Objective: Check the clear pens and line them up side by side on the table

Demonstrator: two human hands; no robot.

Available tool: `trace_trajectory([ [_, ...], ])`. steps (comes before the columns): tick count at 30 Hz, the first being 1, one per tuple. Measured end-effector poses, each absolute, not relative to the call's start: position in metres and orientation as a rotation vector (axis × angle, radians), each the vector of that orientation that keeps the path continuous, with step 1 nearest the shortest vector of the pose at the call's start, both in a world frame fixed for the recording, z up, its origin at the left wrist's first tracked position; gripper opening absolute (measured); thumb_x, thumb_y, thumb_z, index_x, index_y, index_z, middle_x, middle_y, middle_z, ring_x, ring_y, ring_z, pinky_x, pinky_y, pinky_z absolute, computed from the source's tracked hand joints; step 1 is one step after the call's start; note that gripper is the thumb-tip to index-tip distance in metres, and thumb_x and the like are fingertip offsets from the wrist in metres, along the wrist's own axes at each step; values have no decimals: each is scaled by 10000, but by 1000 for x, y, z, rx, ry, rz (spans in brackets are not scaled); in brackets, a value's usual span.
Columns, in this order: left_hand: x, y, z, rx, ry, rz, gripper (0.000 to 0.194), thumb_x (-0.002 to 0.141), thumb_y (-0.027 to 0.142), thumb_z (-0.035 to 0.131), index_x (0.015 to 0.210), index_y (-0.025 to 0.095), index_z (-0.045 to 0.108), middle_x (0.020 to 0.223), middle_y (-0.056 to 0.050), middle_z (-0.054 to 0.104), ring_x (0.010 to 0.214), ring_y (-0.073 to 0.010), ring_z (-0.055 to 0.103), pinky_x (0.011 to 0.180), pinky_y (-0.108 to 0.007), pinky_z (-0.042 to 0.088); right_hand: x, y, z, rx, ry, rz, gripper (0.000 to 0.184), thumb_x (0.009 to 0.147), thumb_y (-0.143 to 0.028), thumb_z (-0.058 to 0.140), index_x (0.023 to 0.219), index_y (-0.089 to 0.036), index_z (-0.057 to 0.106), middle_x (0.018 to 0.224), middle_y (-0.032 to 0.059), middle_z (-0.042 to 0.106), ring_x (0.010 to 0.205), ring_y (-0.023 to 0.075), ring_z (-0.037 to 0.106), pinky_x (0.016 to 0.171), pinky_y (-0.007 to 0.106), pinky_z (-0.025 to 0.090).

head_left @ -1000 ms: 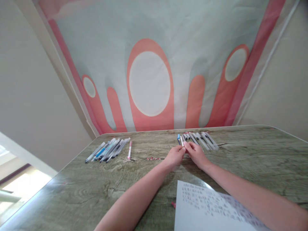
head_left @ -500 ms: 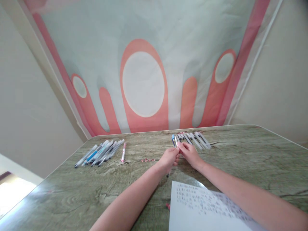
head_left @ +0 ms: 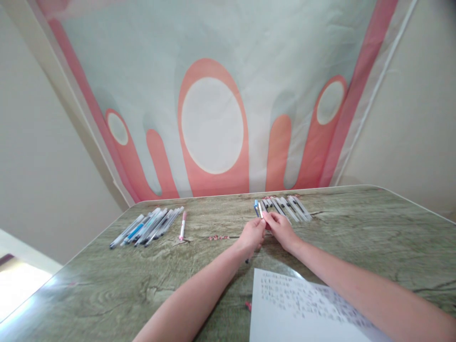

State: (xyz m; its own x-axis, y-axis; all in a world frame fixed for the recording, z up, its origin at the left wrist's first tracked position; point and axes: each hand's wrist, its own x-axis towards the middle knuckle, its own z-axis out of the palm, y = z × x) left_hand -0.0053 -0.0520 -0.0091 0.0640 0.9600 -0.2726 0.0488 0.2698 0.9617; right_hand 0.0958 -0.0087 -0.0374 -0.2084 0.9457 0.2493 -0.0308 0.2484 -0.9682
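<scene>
My left hand (head_left: 252,232) and my right hand (head_left: 280,229) meet over the table, fingers closed and fingertips touching. A pen (head_left: 247,261) is pinched between them; its dark end pokes out below my left hand, and the fingers hide most of its length. Just beyond the fingertips is a white pen-like piece (head_left: 260,208); whether it is held or lies on the table I cannot tell. Beside it lies a blue pen (head_left: 256,207). A row of clear pens with dark parts (head_left: 294,209) lies right behind my right hand.
On the left of the wood-patterned table (head_left: 107,289) lies a group of clear and blue pens (head_left: 147,228). A pink-and-white pen (head_left: 183,226) lies apart beside them. Handwritten paper (head_left: 281,313) is under my right forearm, with a small red object (head_left: 248,306) at its left edge.
Both hands stay together in nearly the same place. The fingers of my left hand have shifted slightly around the pen, and its dark end has moved a little.
</scene>
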Motion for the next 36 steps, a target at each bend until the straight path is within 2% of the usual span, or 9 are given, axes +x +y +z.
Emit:
trace_trajectory([
  [6, -5, -53, -11, 1077, 1281, 922, 383, 783, 551, 355, 880, 193, 448, 476, 99, 265, 321, -19, 191, 353, -155, 133, 97, -6, -37, -924, -1431, 1160, 386, 734, -529, 466, 575, -178, 477, 531, -22, 453, 512, 112, 399, 481, 224, 343],
  [14, -8, -54, -11, 1263, 1288, 872, 476, 737, 615, 369, 822, 158, 471, 452, 90, 300, 346, -34, 232, 372, -178, 182, 95, -4, -40, -940, -1384, 1156, 417, 737, -571, 437, 604, -179, 492, 550, 0, 484, 521, 128, 426, 479, 232, 364],
  [20, -20, -52, -9, 1476, 1387, 828, 385, 647, 484, 591, 767, 120, 560, 491, 46, 456, 430, -51, 344, 429, -184, 240, 100, 1, -43, -989, -1286, 957, 444, 782, -577, 347, 678, -184, 524, 506, -26, 430, 462, 123, 385, 460, 241, 332],
  [24, -26, -46, -8, 1472, 1417, 945, 368, 683, 462, 559, 765, 105, 595, 627, -12, 567, 507, -66, 430, 484, -181, 307, 101, -2, -38, -991, -1363, 959, 453, 765, -591, 363, 723, -183, 555, 526, -4, 501, 462, 138, 424, 459, 256, 340],
  [29, -29, -38, -15, 1441, 1383, 1176, 366, 683, 412, 587, 869, 97, 599, 808, -70, 625, 716, -123, 542, 673, -227, 403, 97, -15, -29, -886, -1560, 977, 349, 781, -492, 430, 713, -180, 570, 614, 16, 583, 552, 153, 510, 526, 255, 375],
  [32, -29, -36, -18, 1433, 1404, 1232, 337, 675, 375, 604, 863, 95, 593, 807, -79, 626, 724, -132, 552, 698, -245, 413, 97, -17, -27, -875, -1615, 929, 315, 787, -451, 449, 720, -176, 589, 644, 24, 607, 603, 160, 531, 575, 257, 387],
  [36, -31, -36, -18, 1504, 1373, 1248, 305, 687, 351, 590, 865, 102, 592, 781, -63, 622, 705, -126, 550, 678, -236, 415, 98, -16, -29, -941, -1648, 882, 329, 780, -457, 458, 687, -173, 596, 596, 20, 588, 562, 156, 502, 539, 254, 362],
])
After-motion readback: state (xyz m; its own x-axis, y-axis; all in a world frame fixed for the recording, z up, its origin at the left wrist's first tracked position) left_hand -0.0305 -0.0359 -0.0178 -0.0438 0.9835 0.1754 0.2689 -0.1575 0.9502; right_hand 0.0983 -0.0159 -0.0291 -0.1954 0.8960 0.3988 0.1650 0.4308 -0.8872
